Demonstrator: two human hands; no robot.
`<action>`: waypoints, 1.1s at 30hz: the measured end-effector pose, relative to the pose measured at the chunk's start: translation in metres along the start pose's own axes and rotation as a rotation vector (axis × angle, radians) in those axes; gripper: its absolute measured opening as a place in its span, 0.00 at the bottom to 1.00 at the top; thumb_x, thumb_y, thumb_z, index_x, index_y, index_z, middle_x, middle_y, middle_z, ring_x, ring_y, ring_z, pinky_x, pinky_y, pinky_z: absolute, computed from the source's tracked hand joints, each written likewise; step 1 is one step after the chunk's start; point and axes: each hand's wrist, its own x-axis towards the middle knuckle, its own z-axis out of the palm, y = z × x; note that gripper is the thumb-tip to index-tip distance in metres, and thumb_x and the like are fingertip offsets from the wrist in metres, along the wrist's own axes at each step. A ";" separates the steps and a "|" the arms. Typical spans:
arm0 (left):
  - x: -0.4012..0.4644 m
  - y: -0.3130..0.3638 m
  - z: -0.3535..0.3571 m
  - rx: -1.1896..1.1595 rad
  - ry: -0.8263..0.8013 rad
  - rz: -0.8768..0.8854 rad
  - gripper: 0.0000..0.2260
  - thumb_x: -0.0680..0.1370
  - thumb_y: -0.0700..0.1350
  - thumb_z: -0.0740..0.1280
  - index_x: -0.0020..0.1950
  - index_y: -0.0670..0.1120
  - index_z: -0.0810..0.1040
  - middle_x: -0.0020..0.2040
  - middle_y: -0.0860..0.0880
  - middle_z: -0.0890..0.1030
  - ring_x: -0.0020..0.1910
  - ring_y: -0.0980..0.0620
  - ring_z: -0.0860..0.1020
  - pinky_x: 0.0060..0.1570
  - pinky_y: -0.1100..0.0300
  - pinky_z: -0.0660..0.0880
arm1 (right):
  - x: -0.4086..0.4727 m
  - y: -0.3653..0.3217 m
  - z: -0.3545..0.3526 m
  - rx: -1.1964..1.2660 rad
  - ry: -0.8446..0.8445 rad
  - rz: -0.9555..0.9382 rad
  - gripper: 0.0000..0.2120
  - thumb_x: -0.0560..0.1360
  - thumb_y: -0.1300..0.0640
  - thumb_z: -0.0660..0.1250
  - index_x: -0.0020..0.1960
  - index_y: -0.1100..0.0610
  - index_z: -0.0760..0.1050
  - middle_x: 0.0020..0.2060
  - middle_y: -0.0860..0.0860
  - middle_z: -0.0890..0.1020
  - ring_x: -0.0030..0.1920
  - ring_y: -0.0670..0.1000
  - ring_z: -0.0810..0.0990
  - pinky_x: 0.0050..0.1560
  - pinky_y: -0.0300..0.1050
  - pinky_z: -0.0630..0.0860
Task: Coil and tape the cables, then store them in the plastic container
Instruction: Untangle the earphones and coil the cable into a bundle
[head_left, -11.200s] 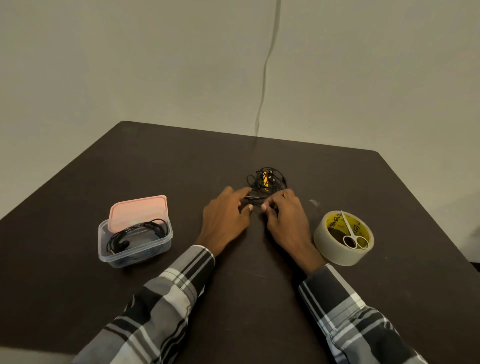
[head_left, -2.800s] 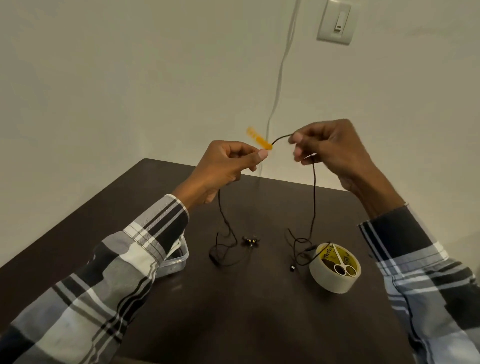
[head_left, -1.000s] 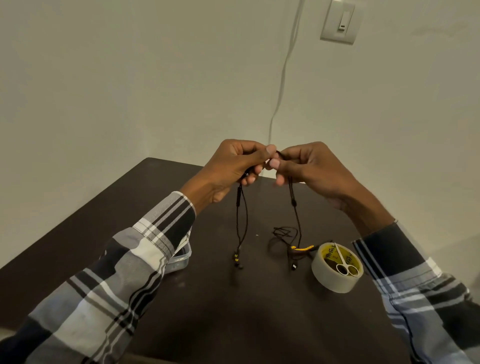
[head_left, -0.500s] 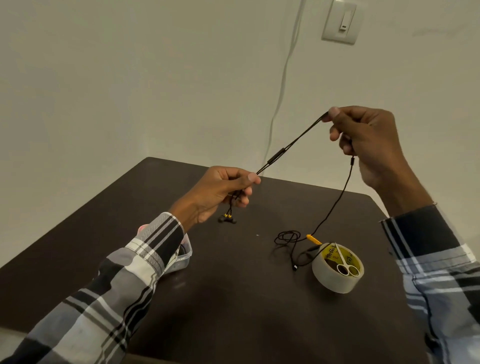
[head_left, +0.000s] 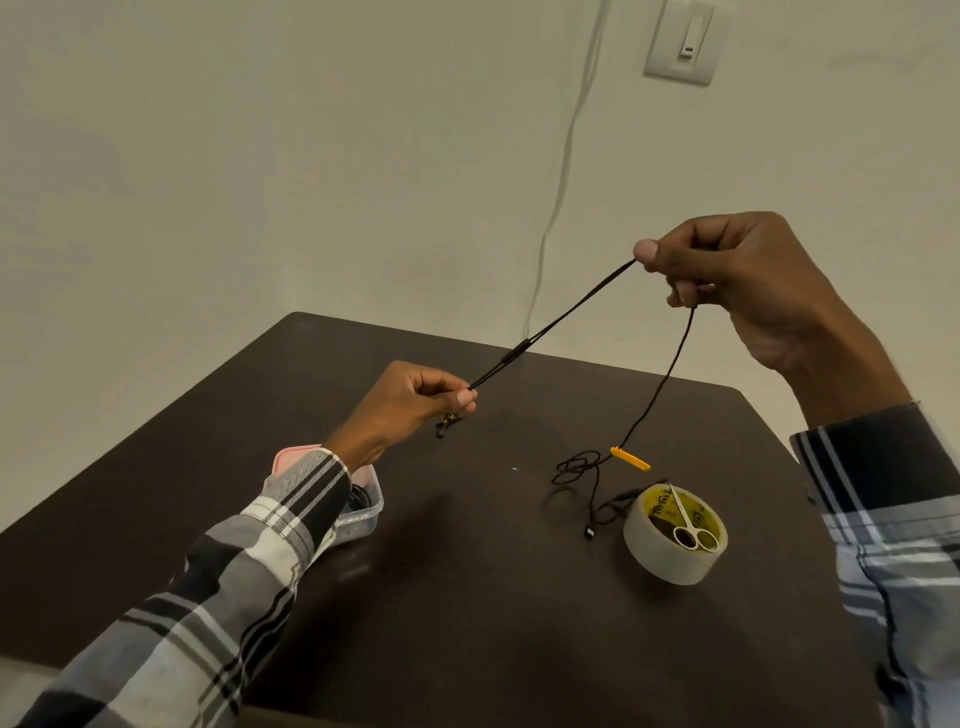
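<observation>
A thin black earphone cable (head_left: 550, 327) is stretched taut in the air between both hands. My left hand (head_left: 410, 402) pinches its lower end, with the earbuds dangling just below the fingers. My right hand (head_left: 737, 275) pinches it higher up on the right. From there the cable hangs down to a loose tangle on the table, with a yellow clip (head_left: 629, 458) on it. The clear plastic container (head_left: 358, 512) with a pink lid sits behind my left sleeve, mostly hidden. A roll of tape (head_left: 670, 540) stands at the right.
Small scissors (head_left: 691, 530) lie on top of the tape roll. The dark table (head_left: 467, 597) has its far edge against a pale wall, where a white cord hangs and a light switch (head_left: 684, 41) sits.
Since half a second ago the hands hold much the same stretched pose. My left hand has dropped slightly and the cable between the hands stays taut.
</observation>
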 end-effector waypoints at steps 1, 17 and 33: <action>0.001 -0.003 -0.001 0.044 0.001 -0.002 0.06 0.76 0.41 0.72 0.50 0.42 0.85 0.44 0.47 0.87 0.47 0.50 0.85 0.51 0.63 0.78 | 0.000 -0.001 0.000 0.019 -0.009 0.006 0.13 0.68 0.49 0.76 0.39 0.59 0.82 0.26 0.49 0.74 0.28 0.46 0.71 0.37 0.39 0.75; 0.000 0.076 0.033 -0.117 -0.079 0.240 0.10 0.82 0.45 0.64 0.59 0.46 0.82 0.51 0.46 0.86 0.56 0.53 0.82 0.59 0.59 0.77 | -0.006 0.007 0.058 -0.155 -0.245 0.080 0.11 0.74 0.53 0.75 0.43 0.62 0.84 0.27 0.52 0.79 0.25 0.42 0.71 0.28 0.34 0.67; 0.002 0.059 -0.015 -0.263 0.297 0.129 0.08 0.79 0.44 0.68 0.50 0.42 0.84 0.42 0.48 0.86 0.48 0.48 0.84 0.59 0.48 0.79 | -0.006 0.007 -0.009 -0.109 0.028 0.091 0.12 0.71 0.51 0.77 0.43 0.62 0.84 0.25 0.50 0.79 0.28 0.44 0.71 0.27 0.33 0.66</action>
